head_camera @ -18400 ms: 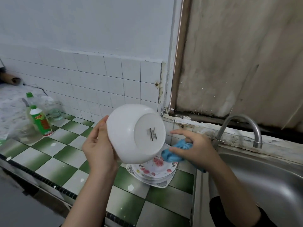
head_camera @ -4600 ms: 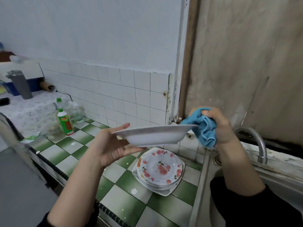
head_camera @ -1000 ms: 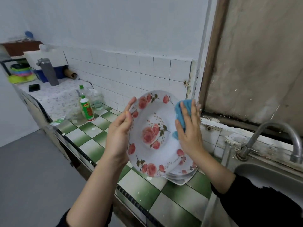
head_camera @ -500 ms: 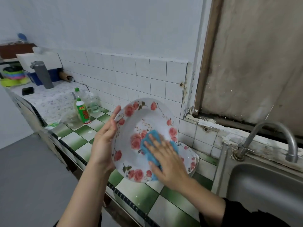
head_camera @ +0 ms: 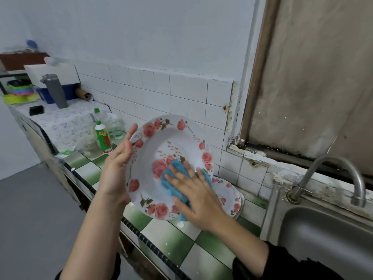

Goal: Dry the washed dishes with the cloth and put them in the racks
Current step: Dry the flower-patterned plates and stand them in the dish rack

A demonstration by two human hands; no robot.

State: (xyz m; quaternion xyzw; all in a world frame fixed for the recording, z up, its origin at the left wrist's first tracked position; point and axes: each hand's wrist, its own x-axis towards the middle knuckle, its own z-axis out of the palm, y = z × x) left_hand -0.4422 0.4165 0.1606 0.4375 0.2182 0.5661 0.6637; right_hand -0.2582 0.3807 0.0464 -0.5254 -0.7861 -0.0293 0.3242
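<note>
A white floral plate [head_camera: 161, 142] with pink roses is tilted upright above the counter, its face toward me. My left hand [head_camera: 117, 168] holds it by the left rim, fingers lying straight along the edge, thumb hidden. My right hand [head_camera: 193, 195] presses a blue cloth [head_camera: 175, 166] flat against the lower middle of the plate's face with spread fingers. Behind the plate, a stack of matching floral plates [head_camera: 230, 195] sits on the green-and-white tiled counter [head_camera: 167, 235]. No rack is in view.
A steel sink [head_camera: 323, 239] with a curved faucet [head_camera: 333, 168] lies to the right. A green dish soap bottle [head_camera: 103, 136] and clear containers stand at the left of the counter. Farther back are a grey flask [head_camera: 55, 90] and a black phone [head_camera: 36, 110].
Over the last second my right hand slid the cloth from the plate's upper right rim down to its lower middle. The plate dropped slightly and stays in my left hand.
</note>
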